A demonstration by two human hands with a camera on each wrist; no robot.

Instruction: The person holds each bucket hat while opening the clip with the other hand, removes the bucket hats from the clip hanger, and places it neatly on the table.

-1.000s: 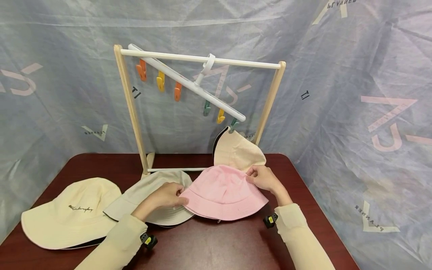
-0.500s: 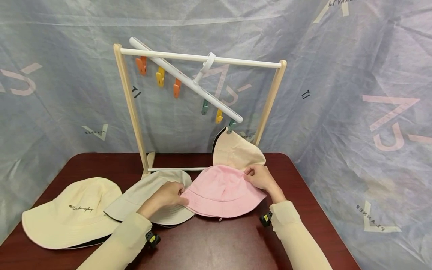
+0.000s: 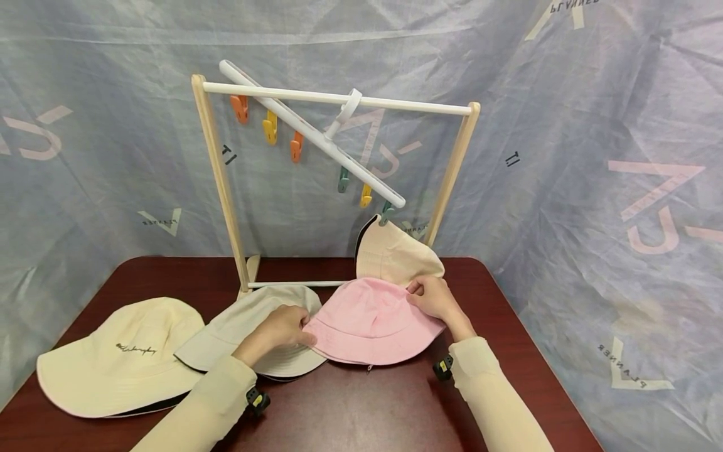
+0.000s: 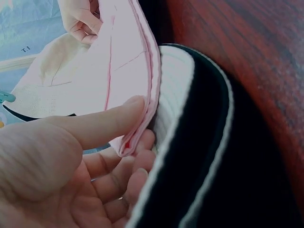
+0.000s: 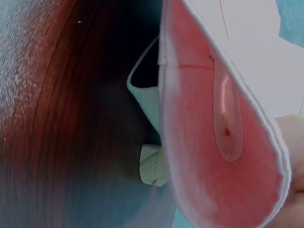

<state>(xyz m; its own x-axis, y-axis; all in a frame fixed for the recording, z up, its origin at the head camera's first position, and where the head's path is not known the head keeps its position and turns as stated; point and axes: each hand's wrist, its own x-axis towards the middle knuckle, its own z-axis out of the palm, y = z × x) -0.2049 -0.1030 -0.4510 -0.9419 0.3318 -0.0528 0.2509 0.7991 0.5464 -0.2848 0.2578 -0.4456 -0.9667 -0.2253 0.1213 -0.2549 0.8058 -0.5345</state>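
A pink bucket hat (image 3: 369,326) is held between both hands in the head view. My left hand (image 3: 282,328) pinches the left end of its brim, thumb on top and fingers curled below, as the left wrist view shows. At the right side of its crown, my right hand (image 3: 435,297) pinches the fabric. The right wrist view looks into the hat's pink inside (image 5: 199,147), where a tab-like strip shows. Behind it, a cream bucket hat (image 3: 390,251) hangs by its brim from a green clip (image 3: 386,213); the pink hat hides its lower part.
A white bar hanger (image 3: 316,139) with several coloured clips hangs tilted from a wood-and-white rack (image 3: 282,94). A pale grey bucket hat (image 3: 226,333) lies behind my left hand. Farther left lies a cream hat with script (image 3: 130,358). All stand on a dark red table (image 3: 361,414).
My right hand and the pink hat's right side have shifted slightly left. The hanger has swung a little, its left end rising. Both hands keep their hold on the hat.
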